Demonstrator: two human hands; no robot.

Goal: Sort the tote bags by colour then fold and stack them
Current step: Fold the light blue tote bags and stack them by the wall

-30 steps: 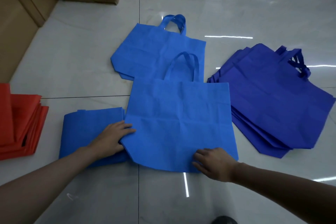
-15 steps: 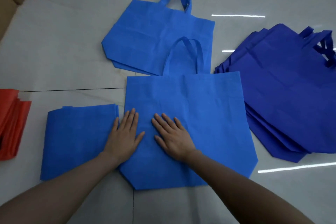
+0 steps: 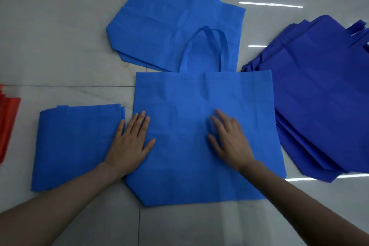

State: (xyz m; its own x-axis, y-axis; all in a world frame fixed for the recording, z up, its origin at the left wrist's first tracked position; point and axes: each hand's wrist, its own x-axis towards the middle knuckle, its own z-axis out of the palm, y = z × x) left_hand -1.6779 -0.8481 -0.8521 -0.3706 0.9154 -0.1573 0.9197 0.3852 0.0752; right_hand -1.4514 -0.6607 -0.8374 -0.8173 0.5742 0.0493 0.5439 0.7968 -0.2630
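Matt cloth tote bags (image 3: 199, 126) — on glossy, smooth floor tiles (image 3: 60, 36).

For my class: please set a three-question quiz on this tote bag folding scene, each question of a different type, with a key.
1. True or false: the right hand lies flat, fingers straight, on the middle light blue bag.
2. What lies right beside the left hand, on its outer side? A. red bags B. folded light blue stack C. a cardboard box
3. Fill in: the dark blue pile lies to the person's ____.
Key: 1 true; 2 B; 3 right.
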